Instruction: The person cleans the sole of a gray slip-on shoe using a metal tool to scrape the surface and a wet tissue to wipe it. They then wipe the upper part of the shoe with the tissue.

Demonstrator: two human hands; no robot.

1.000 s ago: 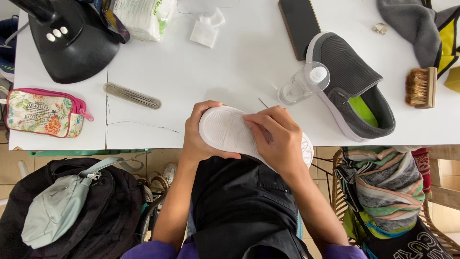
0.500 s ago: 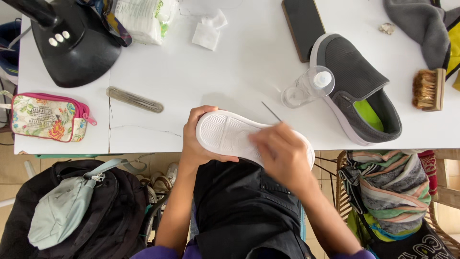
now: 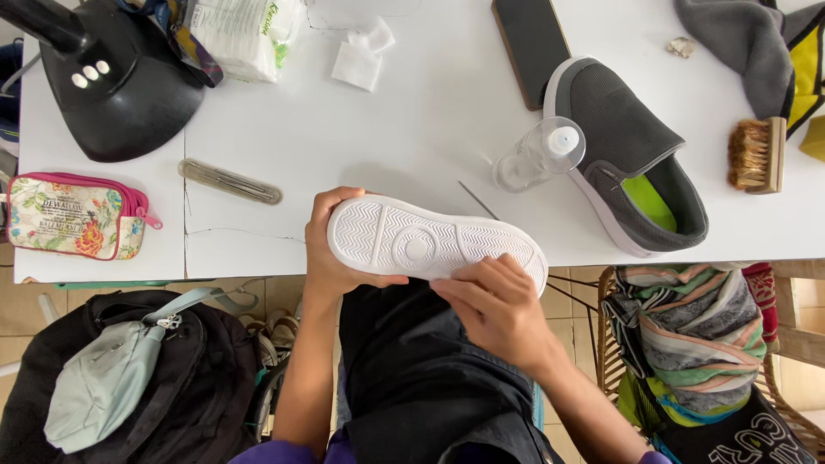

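I hold a shoe (image 3: 412, 241) upside down over the table's front edge, its white ridged sole facing up. My left hand (image 3: 331, 258) grips its heel end, thumb under and fingers round the far side. My right hand (image 3: 498, 305) sits at the toe end, with bent fingers closed on the sole's near rim. Whether it also pinches something small is hidden. A thin metal pin (image 3: 478, 199) lies on the table just behind the shoe.
On the white table (image 3: 412, 129) are the matching grey slip-on shoe (image 3: 627, 150), a clear bottle (image 3: 537, 156), a brush (image 3: 758, 155), a phone (image 3: 531, 43), a metal file (image 3: 229, 181), white pads (image 3: 361, 58), a black lamp base (image 3: 120, 86) and a floral pouch (image 3: 73, 215). Bags sit on both sides of my lap.
My right hand slid from the middle of the sole down to its near rim at the toe end. The shoe turned so that more of the sole shows.
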